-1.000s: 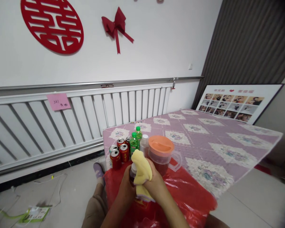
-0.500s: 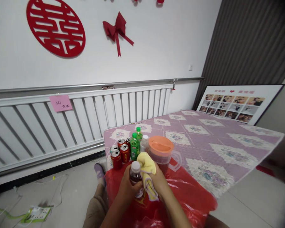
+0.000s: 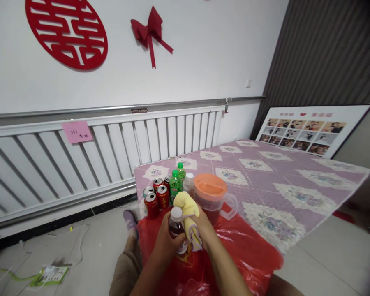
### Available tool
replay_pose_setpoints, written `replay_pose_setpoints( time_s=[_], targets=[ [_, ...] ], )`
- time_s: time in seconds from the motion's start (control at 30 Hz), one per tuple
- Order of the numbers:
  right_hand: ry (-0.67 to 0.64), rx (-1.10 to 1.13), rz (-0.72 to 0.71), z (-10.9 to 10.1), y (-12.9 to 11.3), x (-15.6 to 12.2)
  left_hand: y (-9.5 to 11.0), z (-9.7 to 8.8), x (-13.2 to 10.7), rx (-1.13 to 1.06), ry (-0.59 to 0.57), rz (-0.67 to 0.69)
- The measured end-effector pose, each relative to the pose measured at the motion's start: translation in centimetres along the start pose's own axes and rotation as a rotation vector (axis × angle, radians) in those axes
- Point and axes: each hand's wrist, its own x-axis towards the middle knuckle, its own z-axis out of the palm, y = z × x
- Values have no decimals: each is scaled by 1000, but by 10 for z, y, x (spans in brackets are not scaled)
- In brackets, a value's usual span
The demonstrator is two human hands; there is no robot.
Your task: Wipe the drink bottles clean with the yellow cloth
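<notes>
My left hand (image 3: 166, 237) is wrapped round a small bottle (image 3: 176, 220) with a white cap and dark liquid inside. Close beside it, my right hand (image 3: 204, 228) grips a folded yellow cloth (image 3: 187, 207) with a purple edge, which rests against the bottle's side. Both hands are above a red plastic bag (image 3: 240, 250) spread over my lap and the bed edge. Just beyond the right hand stands a clear pitcher (image 3: 214, 205) with an orange lid, partly hidden by that hand.
Several red cans (image 3: 163, 196) stand left of the pitcher, near green-capped bottles (image 3: 175, 184) and a white-capped clear bottle (image 3: 189, 183). The bed (image 3: 283, 181) has a purple patterned cover. A white radiator (image 3: 117, 144) lines the wall; a power strip (image 3: 51, 275) lies on the floor.
The cloth and my right hand have shifted slightly up and left against the bottle. My left hand keeps its hold. The whole view has tilted slightly.
</notes>
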Motion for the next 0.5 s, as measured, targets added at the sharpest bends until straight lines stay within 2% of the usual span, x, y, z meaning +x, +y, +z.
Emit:
replay_pose_setpoints(
  time_s=[0.17, 0.27, 0.4, 0.5],
  targets=[
    [30, 86, 75, -10, 31, -15, -9, 1, 1, 10, 38, 12],
    [45, 72, 95, -15, 41, -33, -9, 1, 1, 33, 44, -8],
    [114, -109, 18, -15, 34, -51, -10, 3, -2, 31, 55, -15],
    [142, -105, -16, -8, 18, -59, -11, 7, -5, 3, 115, 2]
  ],
)
